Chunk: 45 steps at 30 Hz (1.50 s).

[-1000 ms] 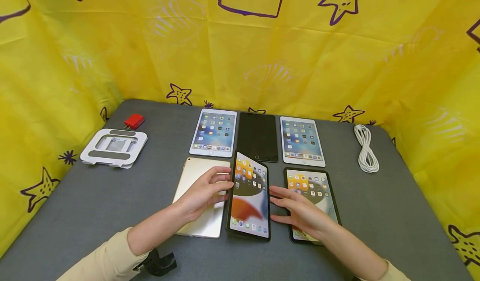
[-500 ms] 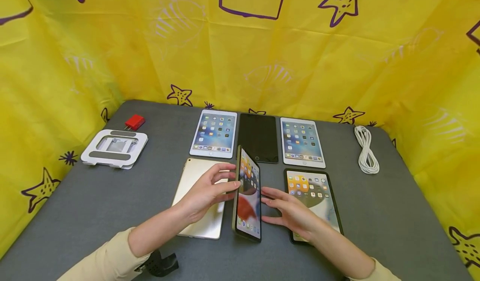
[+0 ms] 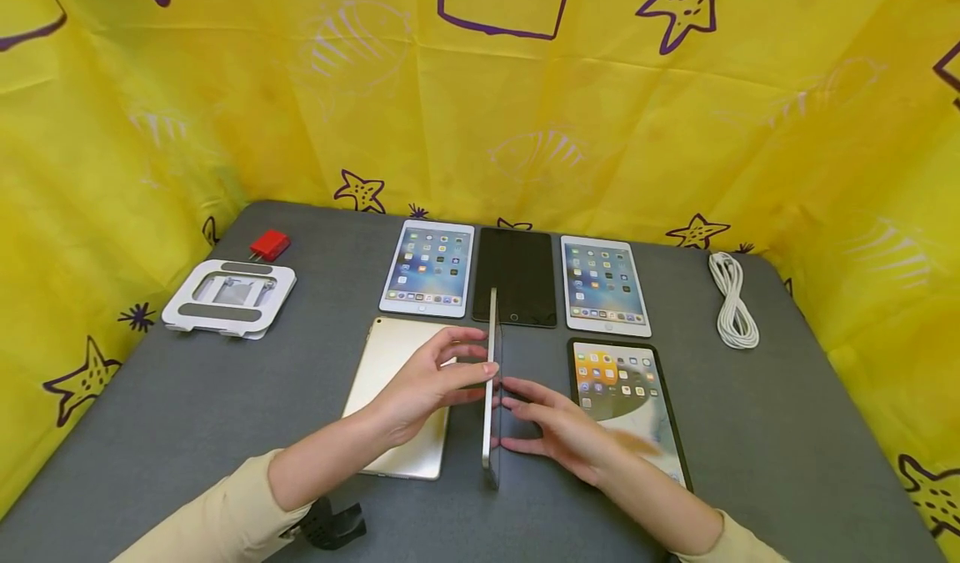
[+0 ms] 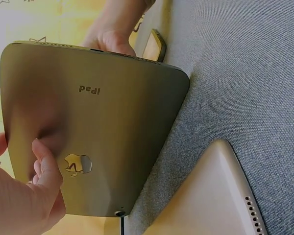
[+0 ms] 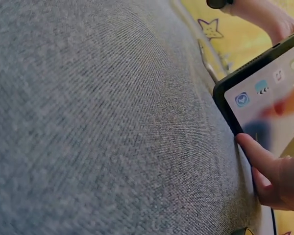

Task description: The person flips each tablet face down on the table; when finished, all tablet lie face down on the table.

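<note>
Just below the middle of the frame, I've got a tablet (image 3: 489, 421) stood up on its long side, so from above it's basically a thin silver line. Can't tell whether its bottom edge touches the table (image 3: 757, 429). My left hand (image 3: 420, 388) is gripping it, thumb on the top edge and fingers against the back. My right hand (image 3: 566, 434) isn't really clamped on anything, the fingers are loosely bent and resting on the screen side, low down. The left wrist view shows the grey back with "iPad" and the logo, and the right wrist view catches some app icons.

Lower left of centre there's a gold tablet (image 3: 378, 371) lying face down, partly under my left arm, and right of centre a lit black-framed tablet (image 3: 622, 384), partly covered by my right arm. Across the middle it's a white tablet (image 3: 427, 267), a dark-screened one (image 3: 517, 271), then another white tablet (image 3: 605, 284). Far left: white stand (image 3: 229, 309) and red plug (image 3: 270, 244). Far right: a bundled white cable (image 3: 733, 304). Yellow cloth (image 3: 480, 87) fills the top.
</note>
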Motion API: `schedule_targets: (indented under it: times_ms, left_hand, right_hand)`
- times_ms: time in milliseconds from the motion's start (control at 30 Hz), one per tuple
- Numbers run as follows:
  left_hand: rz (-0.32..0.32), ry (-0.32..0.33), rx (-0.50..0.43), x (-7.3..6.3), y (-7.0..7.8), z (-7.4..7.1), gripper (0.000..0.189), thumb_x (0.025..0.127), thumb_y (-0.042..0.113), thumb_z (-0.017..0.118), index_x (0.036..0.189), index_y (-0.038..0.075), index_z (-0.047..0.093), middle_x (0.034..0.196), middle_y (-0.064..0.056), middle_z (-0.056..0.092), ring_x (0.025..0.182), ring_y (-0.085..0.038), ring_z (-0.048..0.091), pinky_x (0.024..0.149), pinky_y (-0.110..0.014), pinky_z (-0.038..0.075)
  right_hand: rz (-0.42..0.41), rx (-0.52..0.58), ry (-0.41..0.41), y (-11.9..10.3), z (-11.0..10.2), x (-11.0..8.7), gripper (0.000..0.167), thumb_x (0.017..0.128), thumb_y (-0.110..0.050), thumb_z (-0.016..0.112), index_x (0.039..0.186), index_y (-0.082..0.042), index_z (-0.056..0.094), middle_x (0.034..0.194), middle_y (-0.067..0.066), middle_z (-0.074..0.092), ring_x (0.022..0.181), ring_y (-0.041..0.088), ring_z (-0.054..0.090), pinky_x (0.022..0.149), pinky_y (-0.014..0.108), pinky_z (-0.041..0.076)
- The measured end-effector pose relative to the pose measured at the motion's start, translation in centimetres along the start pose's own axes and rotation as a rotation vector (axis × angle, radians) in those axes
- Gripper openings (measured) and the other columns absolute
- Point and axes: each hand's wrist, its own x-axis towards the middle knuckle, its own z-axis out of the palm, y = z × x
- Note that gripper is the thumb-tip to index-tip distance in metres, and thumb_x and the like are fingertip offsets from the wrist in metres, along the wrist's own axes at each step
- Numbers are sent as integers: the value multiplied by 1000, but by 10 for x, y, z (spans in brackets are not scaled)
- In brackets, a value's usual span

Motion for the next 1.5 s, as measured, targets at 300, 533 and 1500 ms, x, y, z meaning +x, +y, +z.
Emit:
schedule_targets:
  times_ms: [300, 533, 1500]
  left_hand:
    - [1, 4, 11, 3, -3, 2, 52, 87, 12, 72, 132, 3, 46, 120, -16, 52, 99, -20, 62, 88, -43, 54]
    - [-2, 21, 23, 4, -5, 6, 53, 87, 15, 74, 131, 4, 47, 118, -15, 54, 98, -20, 61, 87, -40, 55]
    - [893, -89, 616, -6, -23, 5, 39, 84, 16, 77, 119, 11, 61, 122, -2, 59, 115, -20, 53, 95, -33, 46]
  right_hand:
    - [-44, -129, 28, -7, 2, 6, 61, 97, -11, 53, 149, 5, 27, 155, 20, 25, 135, 32, 36, 100, 48, 45]
    - [-246, -301, 179, -41, 5, 22, 52, 99, -15, 55, 146, -2, 39, 149, 14, 40, 131, 30, 43, 105, 44, 42]
    - [-338, -380, 218, -64, 7, 48, 52, 97, -28, 60, 144, -13, 44, 141, 4, 49, 129, 24, 45, 107, 48, 37]
